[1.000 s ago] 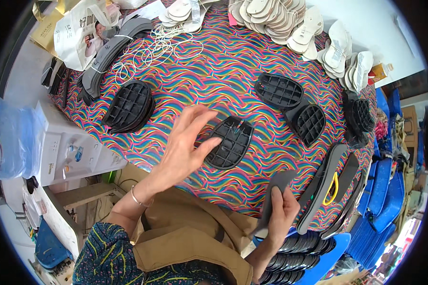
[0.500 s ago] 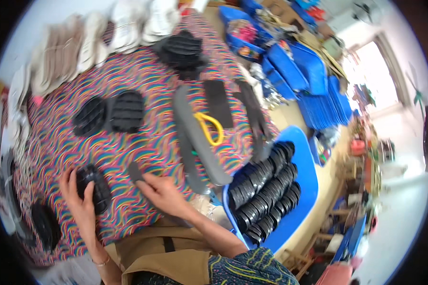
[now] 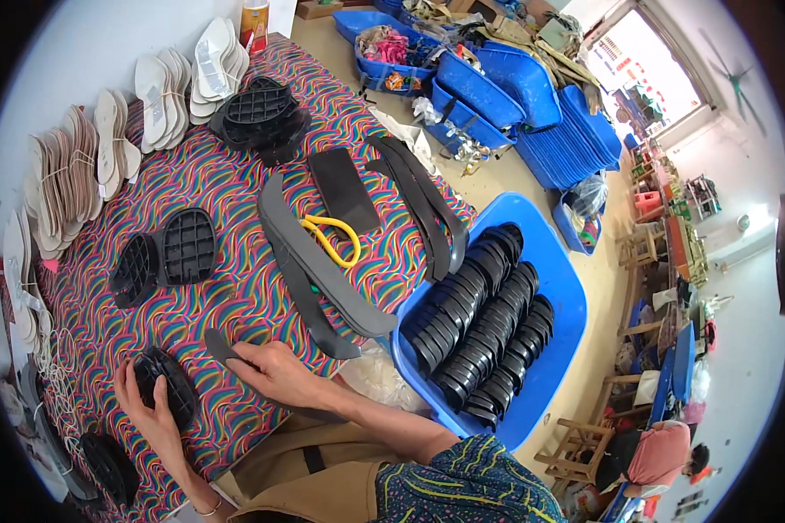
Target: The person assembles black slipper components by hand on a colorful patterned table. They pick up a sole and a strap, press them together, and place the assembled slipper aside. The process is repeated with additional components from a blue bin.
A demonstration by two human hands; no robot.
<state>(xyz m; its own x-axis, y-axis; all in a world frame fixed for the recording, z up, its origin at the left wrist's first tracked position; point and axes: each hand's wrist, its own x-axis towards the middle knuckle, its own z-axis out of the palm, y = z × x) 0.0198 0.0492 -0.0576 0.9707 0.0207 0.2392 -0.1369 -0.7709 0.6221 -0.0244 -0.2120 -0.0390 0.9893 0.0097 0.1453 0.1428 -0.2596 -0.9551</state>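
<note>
My left hand (image 3: 154,420) grips a black shoe heel piece (image 3: 180,394) with a gridded face, resting near the table's left front. Its thumb lies over the grid and the fingers wrap the far side. In my right hand (image 3: 275,373) is a long dark grey strip (image 3: 219,345), pinched near one end; the rest passes beneath my forearm. Beyond my left hand lie two more gridded heel pieces (image 3: 189,247) side by side. Several grey strips (image 3: 323,253) lie past my right hand, beside a yellow-handled tool (image 3: 344,242) that they partly cover.
A blue tub (image 3: 576,305) of stacked glossy black heels (image 3: 488,322) stands right of the patterned table (image 3: 262,209). A dark flat rectangle (image 3: 344,189), black strips (image 3: 419,200) and stacked black pieces (image 3: 262,113) lie farther back. Bundled pale insoles (image 3: 65,174) line the wall; a person (image 3: 654,455) is far right.
The view has shifted and turned, so the table's things sit farther left in the picture. Both hands keep their holds on the heel piece and the strip.
</note>
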